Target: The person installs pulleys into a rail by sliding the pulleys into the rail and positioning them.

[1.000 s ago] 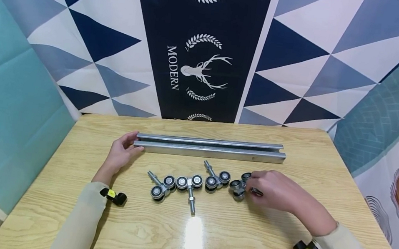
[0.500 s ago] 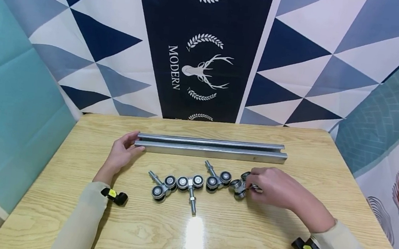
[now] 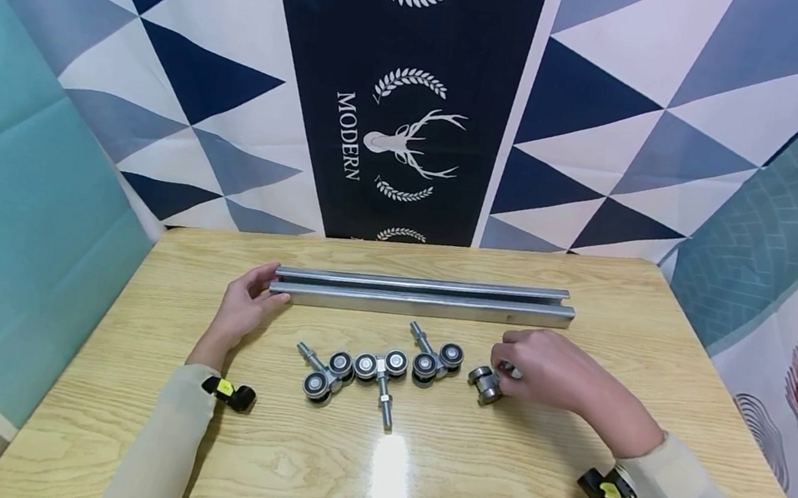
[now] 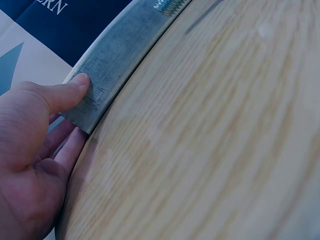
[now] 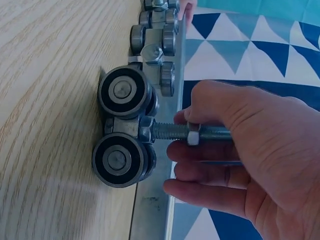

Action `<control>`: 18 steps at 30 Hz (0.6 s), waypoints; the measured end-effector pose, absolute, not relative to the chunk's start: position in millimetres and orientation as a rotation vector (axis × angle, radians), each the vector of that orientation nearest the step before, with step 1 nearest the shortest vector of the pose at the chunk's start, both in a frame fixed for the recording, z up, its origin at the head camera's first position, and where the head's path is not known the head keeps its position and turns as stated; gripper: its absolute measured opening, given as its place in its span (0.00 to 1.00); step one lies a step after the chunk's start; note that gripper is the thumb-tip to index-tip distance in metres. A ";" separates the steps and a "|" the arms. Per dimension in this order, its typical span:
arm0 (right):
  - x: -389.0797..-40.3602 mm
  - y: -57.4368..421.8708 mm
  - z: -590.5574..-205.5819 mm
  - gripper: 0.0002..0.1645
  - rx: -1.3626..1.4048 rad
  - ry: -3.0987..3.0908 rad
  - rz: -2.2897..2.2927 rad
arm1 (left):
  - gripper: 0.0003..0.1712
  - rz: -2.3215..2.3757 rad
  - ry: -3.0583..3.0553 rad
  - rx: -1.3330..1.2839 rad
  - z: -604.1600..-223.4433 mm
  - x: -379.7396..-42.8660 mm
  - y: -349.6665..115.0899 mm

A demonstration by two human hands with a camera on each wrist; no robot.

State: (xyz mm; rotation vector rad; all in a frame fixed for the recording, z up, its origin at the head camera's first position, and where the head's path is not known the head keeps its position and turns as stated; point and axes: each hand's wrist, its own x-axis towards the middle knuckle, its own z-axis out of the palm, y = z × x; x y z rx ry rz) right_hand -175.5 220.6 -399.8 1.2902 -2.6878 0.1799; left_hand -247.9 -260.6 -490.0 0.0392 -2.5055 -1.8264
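A long steel channel rail (image 3: 429, 307) lies across the back of the table. My left hand (image 3: 246, 305) grips its left end, thumb (image 4: 75, 92) on the front wall and fingers behind and below. My right hand (image 3: 553, 370) pinches the threaded bolt (image 5: 170, 131) of a four-wheel roller trolley (image 3: 485, 385). In the right wrist view, this trolley stands with its wheels (image 5: 117, 160) at the tabletop and the bolt pointing away from the table, a nut (image 5: 193, 137) close to my fingertips. The bolt's far end is hidden in the hand.
Several other roller trolleys lie in a row left of the held one: one with its bolt toward the back (image 3: 437, 363), one with its bolt toward me (image 3: 380, 368), one angled left (image 3: 326, 376). The wooden table (image 3: 293, 479) ends at a patterned cloth wall (image 3: 426, 101).
The trolley in my right hand has turned from lying tilted to standing on its wheels, coming away from the neighbouring trolley. My left hand and the rail have stayed in place.
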 end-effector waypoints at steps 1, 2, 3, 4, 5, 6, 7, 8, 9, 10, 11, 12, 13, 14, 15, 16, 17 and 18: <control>-175.7 220.7 -400.1 0.08 1.285 -2.698 0.182 | 0.38 -1.828 -2.505 0.039 -490.3 -248.0 -260.5; -176.0 220.9 -400.5 0.07 1.280 -2.706 0.179 | 0.38 -1.828 -2.505 0.038 -490.5 -248.2 -260.5; -176.2 221.1 -400.8 0.07 1.277 -2.711 0.182 | 0.38 -1.828 -2.505 0.035 -490.7 -248.5 -260.6; -176.5 221.3 -401.1 0.07 1.275 -2.712 0.183 | 0.38 -1.826 -2.507 0.031 -490.9 -248.8 -260.8; -176.7 221.5 -401.4 0.07 1.274 -2.710 0.185 | 0.39 -1.827 -2.506 0.030 -491.1 -249.1 -260.9; -176.9 221.7 -401.6 0.07 1.274 -2.707 0.185 | 0.39 -1.834 -2.500 0.033 -491.3 -249.4 -261.0; -177.0 221.9 -401.8 0.07 1.275 -2.704 0.186 | 0.39 -1.829 -2.502 0.029 -491.4 -249.6 -261.3; -177.1 222.0 -401.8 0.08 1.274 -2.700 0.184 | 0.39 -1.827 -2.504 0.027 -491.6 -249.8 -261.4; -177.1 222.1 -402.0 0.08 1.271 -2.699 0.181 | 0.39 -1.820 -2.510 0.025 -491.7 -249.7 -261.6; -177.0 222.1 -401.9 0.08 1.267 -2.700 0.174 | 0.40 -1.816 -2.514 0.026 -491.9 -249.8 -261.6; -176.9 222.0 -401.8 0.08 1.260 -2.705 0.166 | 0.40 -1.814 -2.517 0.023 -492.0 -249.7 -261.7; -176.6 222.0 -401.4 0.08 1.252 -2.712 0.158 | 0.40 -1.813 -2.519 0.024 -492.1 -249.5 -261.7; -176.4 221.8 -400.9 0.07 1.241 -2.721 0.149 | 0.40 -1.810 -2.521 0.025 -492.4 -249.6 -261.7; -176.2 221.7 -400.2 0.06 1.228 -2.730 0.140 | 0.40 -1.808 -2.522 0.025 -492.5 -249.5 -261.8; -176.0 221.5 -399.2 0.04 1.215 -2.740 0.134 | 0.40 -1.801 -2.525 0.022 -492.7 -249.2 -262.0; -175.7 221.3 -397.9 0.03 1.201 -2.752 0.131 | 0.39 -1.803 -2.522 0.023 -492.7 -249.2 -261.9; -175.5 221.1 -396.6 0.03 1.188 -2.760 0.128 | 0.39 -1.802 -2.521 0.022 -492.6 -249.0 -261.9; -175.5 221.0 -395.4 0.04 1.176 -2.765 0.129 | 0.39 -1.806 -2.516 0.024 -492.5 -248.9 -261.8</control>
